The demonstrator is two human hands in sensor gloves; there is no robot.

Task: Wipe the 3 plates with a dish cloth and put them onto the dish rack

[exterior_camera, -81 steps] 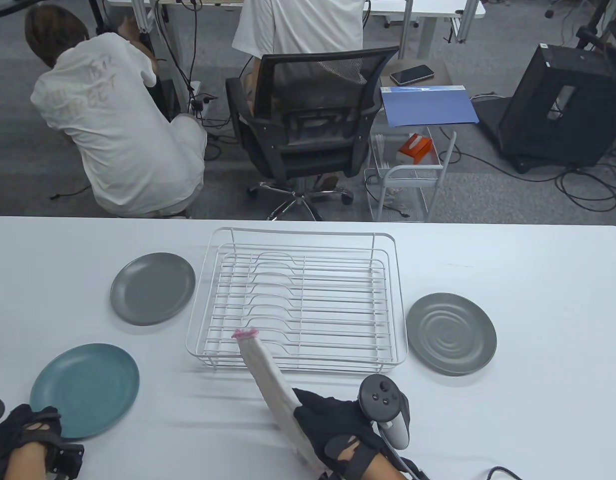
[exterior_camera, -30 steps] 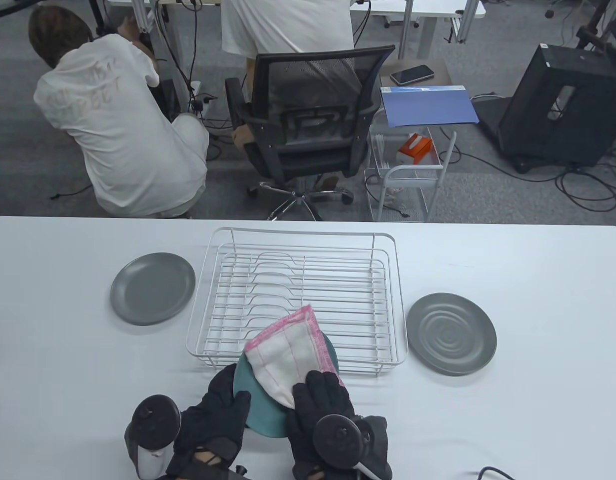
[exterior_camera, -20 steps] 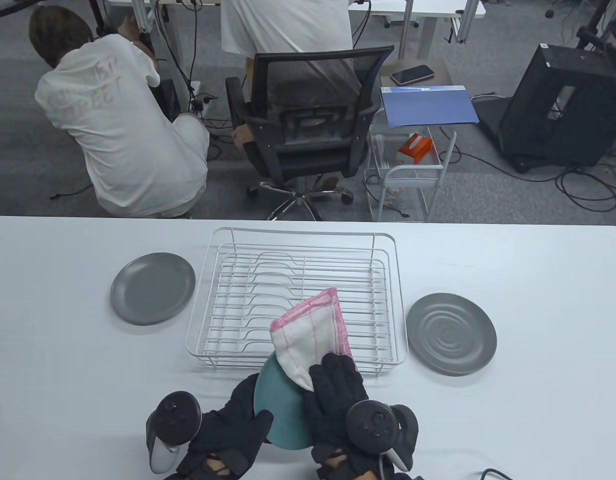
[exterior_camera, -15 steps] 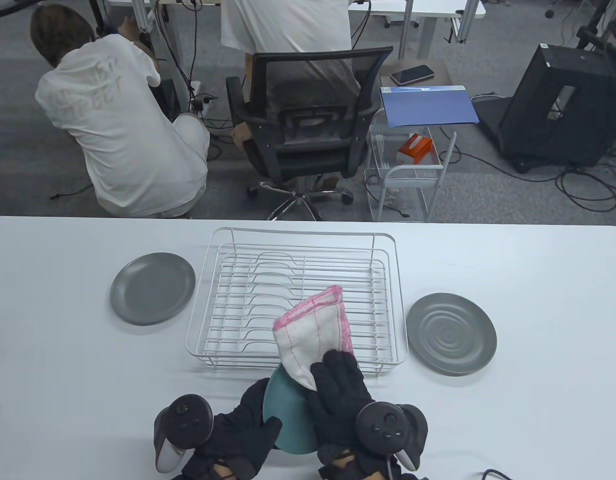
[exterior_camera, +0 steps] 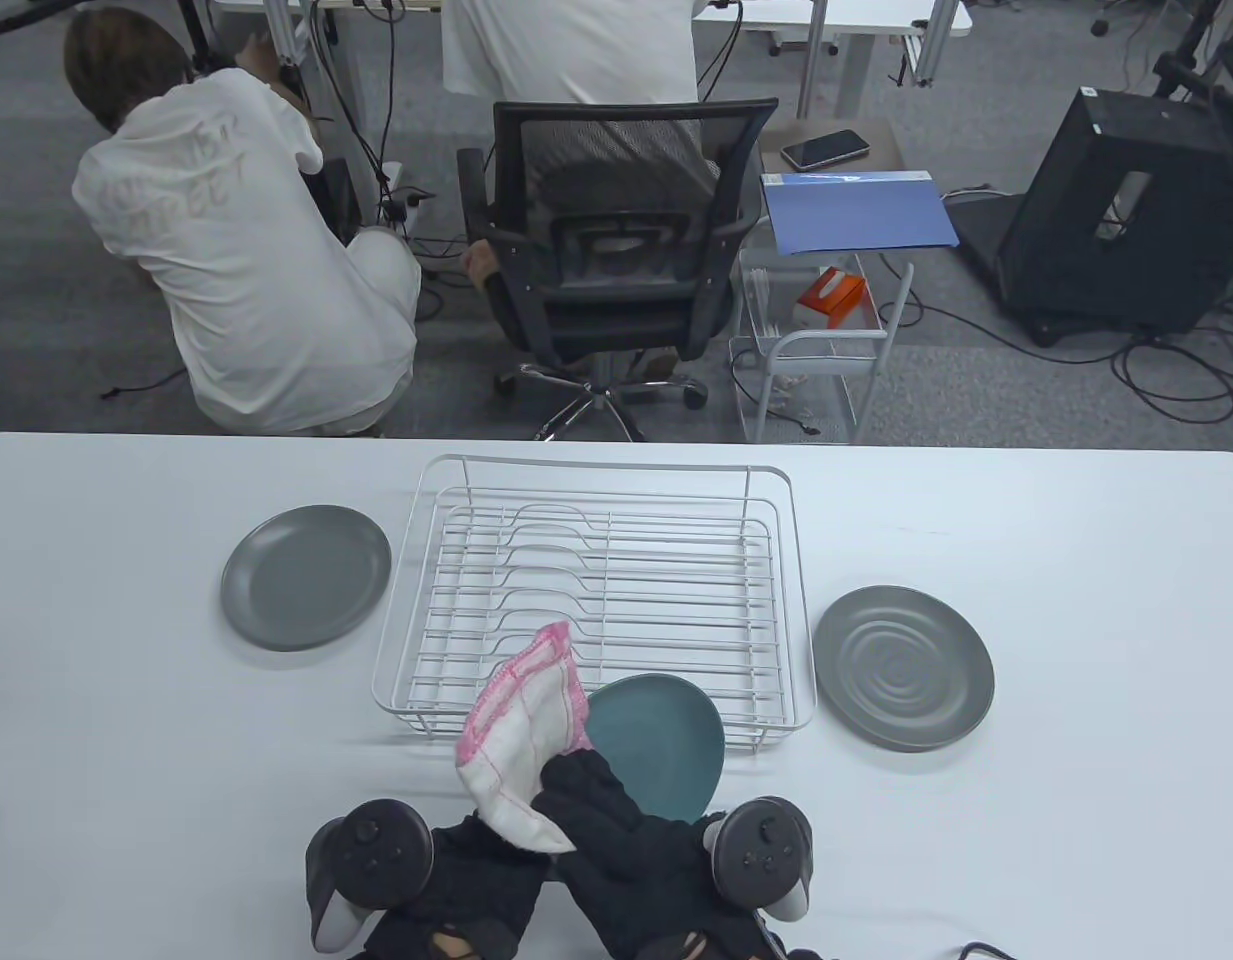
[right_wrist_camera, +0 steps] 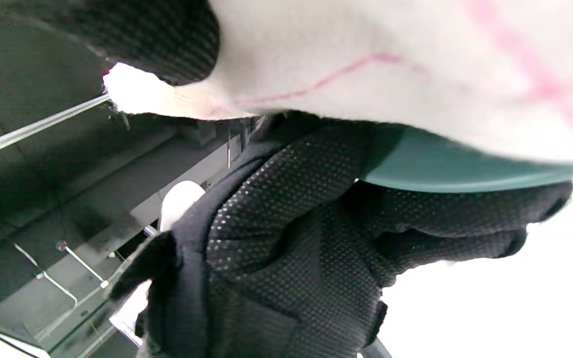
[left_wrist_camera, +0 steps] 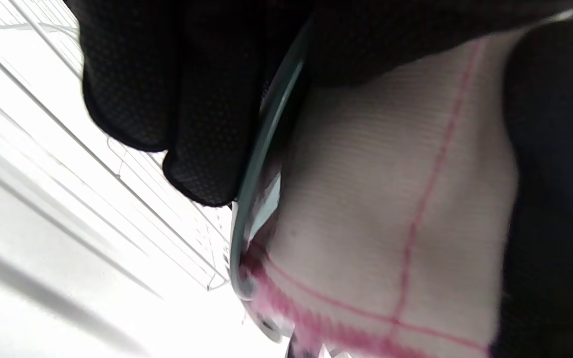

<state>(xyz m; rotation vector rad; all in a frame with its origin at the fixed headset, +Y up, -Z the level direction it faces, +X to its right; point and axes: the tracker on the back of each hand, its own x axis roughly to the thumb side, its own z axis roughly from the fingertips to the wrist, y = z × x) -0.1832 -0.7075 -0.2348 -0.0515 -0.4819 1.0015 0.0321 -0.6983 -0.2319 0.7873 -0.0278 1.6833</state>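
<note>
While the left hand (exterior_camera: 476, 880) grips the teal plate (exterior_camera: 666, 745) by its near rim, tilting it just before the dish rack (exterior_camera: 596, 590), its far face lies exposed. The right hand (exterior_camera: 616, 830) pinches the dish cloth (exterior_camera: 521, 730) over the plate's left edge, probably for wiping that side. Both grey plates wait on the table (exterior_camera: 1076, 800).

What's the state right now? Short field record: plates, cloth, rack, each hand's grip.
teal plate: lifted, tilted, near front of rack
grey plates: one left of rack, one right, both flat on table
dish cloth: against teal plate
dish rack: holds no plates
left hand: grip on teal plate's edge
right hand: grip on dish cloth
</note>
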